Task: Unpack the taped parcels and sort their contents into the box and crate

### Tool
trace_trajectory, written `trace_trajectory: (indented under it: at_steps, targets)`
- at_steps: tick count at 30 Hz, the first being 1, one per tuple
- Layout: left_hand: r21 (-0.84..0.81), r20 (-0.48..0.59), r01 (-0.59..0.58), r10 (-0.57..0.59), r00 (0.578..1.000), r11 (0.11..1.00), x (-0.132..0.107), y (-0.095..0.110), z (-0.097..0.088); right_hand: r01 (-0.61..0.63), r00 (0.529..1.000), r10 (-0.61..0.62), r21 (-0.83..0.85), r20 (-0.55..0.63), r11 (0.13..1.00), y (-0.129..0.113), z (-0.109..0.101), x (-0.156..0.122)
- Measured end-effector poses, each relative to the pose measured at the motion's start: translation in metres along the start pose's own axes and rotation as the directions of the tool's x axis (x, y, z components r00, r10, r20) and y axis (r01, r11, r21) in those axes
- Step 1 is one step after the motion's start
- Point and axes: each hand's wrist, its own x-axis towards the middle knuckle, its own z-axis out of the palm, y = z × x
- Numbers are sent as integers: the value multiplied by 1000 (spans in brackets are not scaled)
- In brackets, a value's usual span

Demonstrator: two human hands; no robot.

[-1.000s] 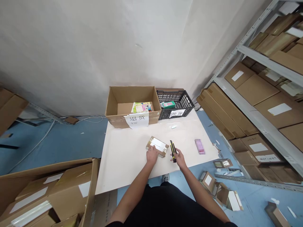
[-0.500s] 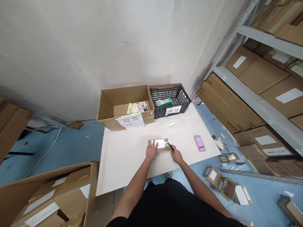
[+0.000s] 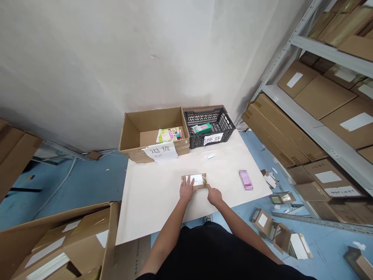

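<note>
A small brown cardboard box (image 3: 201, 186) with a white label lies on the white table (image 3: 151, 194). Across its left part my left hand (image 3: 187, 189) is spread, fingers apart and pressing down on the top. At the right end of the box, where shiny tape shows, my right hand (image 3: 215, 195) is closed around a utility knife (image 3: 206, 184). Most of the knife is hidden by the fingers now; its yellow and black body showed in the earlier frame. The blade seems to touch the taped end, but its tip is too small to make out.
At the table's back stand an open carton (image 3: 154, 113) with booklets and a black crate (image 3: 226, 130) with a green box. A small white piece (image 3: 210, 156) and a blurred pink item (image 3: 246, 180) lie on the table. Shelving (image 3: 309, 124) stands right, a carton (image 3: 114, 225) of parcels left.
My right hand has shifted slightly toward me and left, with the knife turned more into the hand along the box's right end. My left hand stays on the box.
</note>
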Motion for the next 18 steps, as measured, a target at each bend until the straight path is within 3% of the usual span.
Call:
trace_trajectory:
  at_steps: [3,9,12,18]
  targets:
    - [-5,-5,5,-5,1000,1000,2,2,-7,-24,1000,24,8,-11,1000,6,1,-8]
    - [0,0,-42,42,999,999,14,-5,-33,7,963,40,173,-266,985,23,12,-21]
    - [-2,12,-90,90,996,996,13,-13,-33,37,968,-1,139,-252,990,18,13,-10]
    - [-10,-47,-60,59,997,998,6,-15,-11,-9,995,9,6,-103,1000,1,4,21]
